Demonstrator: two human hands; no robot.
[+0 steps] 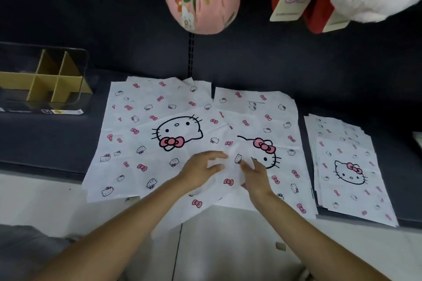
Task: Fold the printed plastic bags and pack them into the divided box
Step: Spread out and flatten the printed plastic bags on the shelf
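- Judging by the divided box [43,77] at the far left of the shelf [45,139], you have packed nothing yet: every compartment you can see into looks empty.
- Your left hand [201,170] lies on the middle bag [223,171], fingers nearly straight and spread, pressing it down.
- Your right hand [254,175] touches the same bag just beside the left; its fingers look loosely bent, and I cannot tell whether they pinch the plastic.
- That bag sits skewed over two flat piles, the left pile [141,134] and the centre pile [274,125], with no crisp fold showing.
- A third stack [349,166] lies flat at the right, untouched.
- Nearly all the folding and all the packing look still ahead.
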